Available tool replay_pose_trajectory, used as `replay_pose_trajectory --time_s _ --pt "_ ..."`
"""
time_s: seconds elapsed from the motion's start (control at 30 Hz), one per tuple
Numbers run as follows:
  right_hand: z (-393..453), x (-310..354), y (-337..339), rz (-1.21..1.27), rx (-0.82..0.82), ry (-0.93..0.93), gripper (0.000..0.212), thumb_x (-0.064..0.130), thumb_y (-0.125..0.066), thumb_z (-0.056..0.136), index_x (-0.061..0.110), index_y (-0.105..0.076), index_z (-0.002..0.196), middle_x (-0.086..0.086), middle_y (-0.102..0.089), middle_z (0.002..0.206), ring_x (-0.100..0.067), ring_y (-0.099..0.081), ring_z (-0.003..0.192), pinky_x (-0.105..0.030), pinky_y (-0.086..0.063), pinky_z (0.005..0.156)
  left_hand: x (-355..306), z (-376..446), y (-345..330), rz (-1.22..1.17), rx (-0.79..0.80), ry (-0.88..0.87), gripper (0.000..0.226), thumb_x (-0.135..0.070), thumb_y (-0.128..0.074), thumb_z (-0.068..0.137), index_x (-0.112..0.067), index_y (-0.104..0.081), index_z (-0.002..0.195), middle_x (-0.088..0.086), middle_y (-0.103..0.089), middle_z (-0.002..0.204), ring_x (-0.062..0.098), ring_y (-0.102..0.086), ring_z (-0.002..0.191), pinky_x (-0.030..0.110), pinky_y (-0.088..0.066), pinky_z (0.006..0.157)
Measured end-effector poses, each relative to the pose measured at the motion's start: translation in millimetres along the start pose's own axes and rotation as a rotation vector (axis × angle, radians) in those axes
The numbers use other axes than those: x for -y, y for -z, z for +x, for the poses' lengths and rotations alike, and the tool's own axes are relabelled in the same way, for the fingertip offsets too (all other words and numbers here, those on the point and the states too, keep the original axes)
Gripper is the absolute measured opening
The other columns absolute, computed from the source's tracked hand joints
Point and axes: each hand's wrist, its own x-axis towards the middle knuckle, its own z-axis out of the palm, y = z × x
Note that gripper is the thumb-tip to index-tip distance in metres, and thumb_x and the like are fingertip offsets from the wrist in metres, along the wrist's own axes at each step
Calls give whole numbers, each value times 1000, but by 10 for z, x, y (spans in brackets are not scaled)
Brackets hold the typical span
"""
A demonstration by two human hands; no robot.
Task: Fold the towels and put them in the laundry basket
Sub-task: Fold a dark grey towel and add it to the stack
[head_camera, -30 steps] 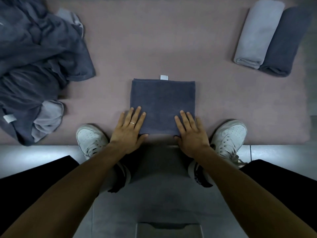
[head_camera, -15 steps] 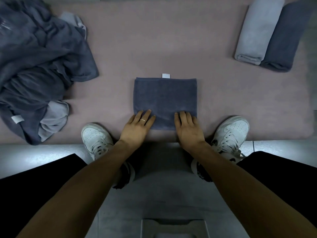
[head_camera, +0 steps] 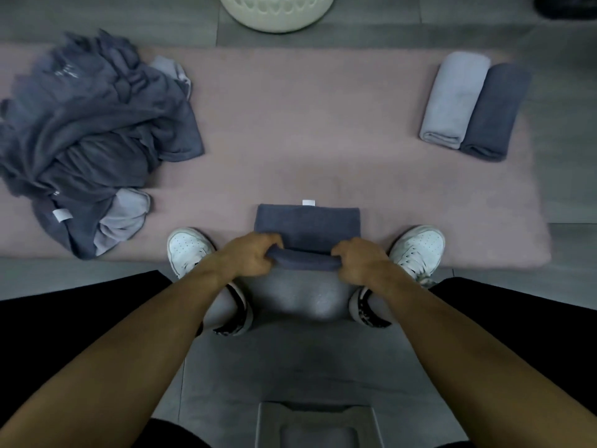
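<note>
While each hand's grip pinches its rolled near edge, the dark towel (head_camera: 307, 224) lies between them.

Laundry basket (head_camera: 277, 14) cropped at top

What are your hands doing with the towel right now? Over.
Left hand and right hand both grip near edge of dark towel, rolling it. Two rolled towels wait on mat. Basket ahead, path clear.

You've got a pinkish mat (head_camera: 290, 124) spread over the grey tiled floor (head_camera: 323, 357), with your white sneakers, left (head_camera: 189, 248) and right (head_camera: 416, 245), planted on its near edge. Some grey boxy thing (head_camera: 316, 425) sits at the bottom edge, can't tell what.
</note>
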Motion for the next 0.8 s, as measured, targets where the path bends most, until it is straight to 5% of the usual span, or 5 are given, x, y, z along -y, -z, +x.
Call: replay_pose_trajectory --time_s 0.2,0.3,0.47,0.63,0.8 --pt "-135 -222 105 310 -145 -129 27 28 -60 84 19 -66 109 -8 -64 110 -26 -61 99 -29 -49 81 120 -43 -66 -460 -271 101 21 -9 -63 80 -27 -65 90 -3 -69 91 15 -63 86 26 -49 80" --pt "-9 -296 98 499 -296 -206 22 25 -59 83 13 -64 100 -10 -66 99 -28 -62 91 -35 -52 79 158 35 -60 -550 -442 71 22 -12 -61 85 -24 -62 104 -4 -67 98 14 -61 91 25 -48 85" --pt "308 -306 57 588 -441 -257 32 23 -58 91 7 -52 117 -16 -55 114 -33 -56 100 -37 -47 87 84 296 -116 -462 -528 159 36 -12 -51 95 -12 -48 131 2 -59 111 17 -53 97 17 -35 85" --pt "554 -334 -62 480 -437 -303 37 29 -53 96 5 -44 124 -19 -41 124 -43 -57 95 -44 -47 81 121 449 -297 -361 -609 248 35 -17 -47 98 -11 -46 132 19 -56 118 38 -55 103 37 -41 89" --pt "666 -407 -174 239 -448 -259 44 39 -48 98 5 -45 126 -19 -43 125 -38 -56 99 -44 -49 74 15 507 -436 -235 -638 388 34 -26 -40 102 -18 -40 135 16 -43 126 44 -57 88 42 -39 68"
